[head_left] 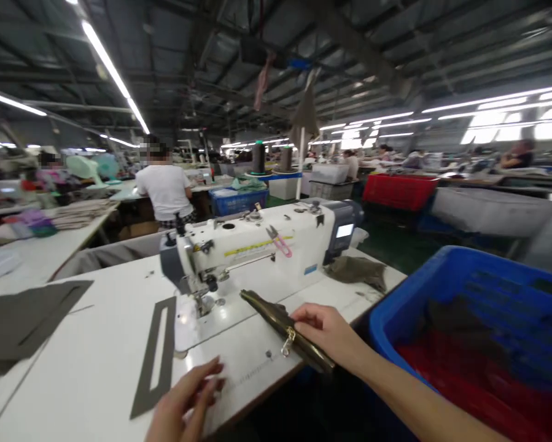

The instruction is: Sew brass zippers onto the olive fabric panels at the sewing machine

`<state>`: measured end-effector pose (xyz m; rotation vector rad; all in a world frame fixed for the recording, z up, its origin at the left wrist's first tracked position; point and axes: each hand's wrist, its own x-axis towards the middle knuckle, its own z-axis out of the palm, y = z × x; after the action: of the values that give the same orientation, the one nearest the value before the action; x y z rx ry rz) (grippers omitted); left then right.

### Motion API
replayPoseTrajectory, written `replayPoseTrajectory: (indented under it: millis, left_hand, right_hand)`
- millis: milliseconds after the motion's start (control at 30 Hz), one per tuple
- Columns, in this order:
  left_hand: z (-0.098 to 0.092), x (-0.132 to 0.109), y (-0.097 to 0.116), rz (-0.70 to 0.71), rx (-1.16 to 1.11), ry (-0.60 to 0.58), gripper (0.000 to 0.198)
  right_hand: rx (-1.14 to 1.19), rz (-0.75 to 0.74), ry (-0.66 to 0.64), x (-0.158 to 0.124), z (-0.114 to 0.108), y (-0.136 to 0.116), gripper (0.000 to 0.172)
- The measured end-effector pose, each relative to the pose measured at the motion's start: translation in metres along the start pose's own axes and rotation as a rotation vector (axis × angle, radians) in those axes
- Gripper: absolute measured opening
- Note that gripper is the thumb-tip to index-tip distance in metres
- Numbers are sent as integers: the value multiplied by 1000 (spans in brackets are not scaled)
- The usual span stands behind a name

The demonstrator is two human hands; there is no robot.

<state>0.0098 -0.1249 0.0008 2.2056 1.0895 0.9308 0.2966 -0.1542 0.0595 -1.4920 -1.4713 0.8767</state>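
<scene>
My right hand (324, 334) pinches an olive zipper (280, 322) with a shiny strip and fabric along it, over the table's front edge. A metal zipper pull (287, 342) hangs from its middle. My left hand (186, 402) is at the front of the white table, its fingers bent and a little apart, with nothing seen in them. Just beyond it lies a dark grey-green fabric frame (156, 356) with a long slot. The sewing machine (261, 245) stands behind both hands, its needle area (204, 301) to the left of the zipper.
Pink-handled snips (280, 241) rest on the machine body. A fabric scrap (358, 272) lies at the table's right end. Close on the right is a blue crate (395, 307) holding dark and red material. Larger fabric (22, 319) covers the left side. A person in white (165, 187) stands beyond.
</scene>
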Motion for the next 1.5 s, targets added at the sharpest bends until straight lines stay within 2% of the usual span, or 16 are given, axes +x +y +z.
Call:
replayPoseTrajectory:
  millis: [33, 100, 167, 233, 367, 533, 600, 700, 733, 800, 967, 1100, 1267, 1367, 1500]
  left_hand:
    - [7, 5, 11, -152, -236, -54, 31]
    - [21, 22, 26, -394, -559, -61, 37]
    - [30, 37, 27, -546, -726, -26, 40]
    - [31, 42, 24, -601, -772, -1, 42]
    - [21, 35, 21, -591, -810, -33, 42]
    - [16, 35, 26, -557, -827, -129, 26]
    - [19, 37, 24, -573, -762, -115, 22]
    - [21, 38, 21, -593, -680, -88, 20]
    - [21, 38, 20, -598, -662, -88, 20]
    - [20, 38, 20, -601, -627, -97, 20]
    - [17, 39, 22, -565, -578, -128, 19]
    - [14, 39, 19, -532, -542, -176, 15]
    - [8, 42, 18, -577, -474, -249, 11]
    - [5, 46, 22, -617, -452, -300, 12]
    - [5, 51, 23, -645, -434, -307, 12]
  right_hand:
    - [82, 22, -33, 0, 19, 1, 13]
    - [133, 31, -82, -1, 53, 5, 14]
    - [131, 3, -112, -4, 77, 9, 15]
    - [118, -10, -137, -6, 88, 10, 16]
    - [96, -3, -210, -11, 88, 6, 16]
    - [222, 24, -287, -15, 83, -1, 22]
    - [68, -78, -174, -14, 78, -2, 23]
    - [-339, -256, 118, -5, 67, 3, 20]
    - [-440, -270, 166, 1, 63, 6, 19]
    - [-519, -227, 161, 15, 57, 15, 21]
    - [-388, -44, 57, 54, 53, 32, 21]
    - [-265, -58, -60, 75, 54, 33, 22]
    - [-140, -54, -30, 91, 64, 41, 12]
    - [-113, -52, -8, 101, 73, 44, 13]
    - [-127, -120, 22, 118, 76, 45, 7]
